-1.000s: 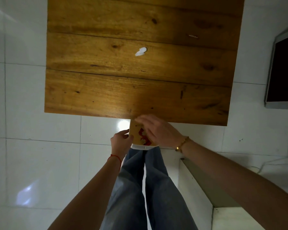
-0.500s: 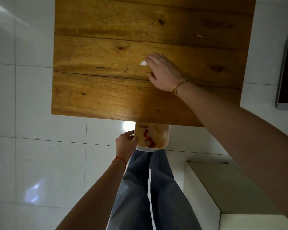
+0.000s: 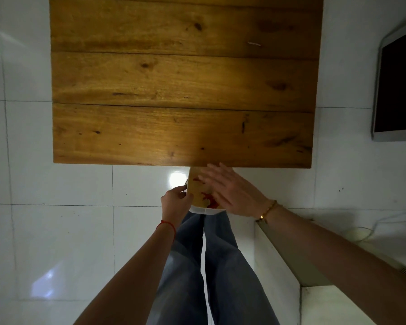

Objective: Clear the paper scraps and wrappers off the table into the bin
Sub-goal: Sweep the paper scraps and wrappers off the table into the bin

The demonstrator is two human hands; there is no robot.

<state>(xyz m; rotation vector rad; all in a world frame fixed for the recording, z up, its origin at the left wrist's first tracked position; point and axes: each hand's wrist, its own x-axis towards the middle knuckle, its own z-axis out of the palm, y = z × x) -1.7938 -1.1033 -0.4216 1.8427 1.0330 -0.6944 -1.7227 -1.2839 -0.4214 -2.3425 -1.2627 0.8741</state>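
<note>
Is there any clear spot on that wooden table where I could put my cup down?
Nearly all of the table is bare: all three planks, from the left edge across the middle. Only one small pale scrap lies on the far plank near the right edge. The crowded spot is just off the near edge, where the left hand holds the bin and the right hand hovers over it.

One table [image 3: 150, 78], one bin [image 3: 197, 191], one paper scrap [image 3: 254, 43], two hands: left [image 3: 175, 202], right [image 3: 234, 191].

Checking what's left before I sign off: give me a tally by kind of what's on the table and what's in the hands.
Scraps left on the table: 1, a thin pale scrap
Bins: 1, the bin, held by the left hand
Hands over the bin: 1, the right hand
Total: 3
</note>
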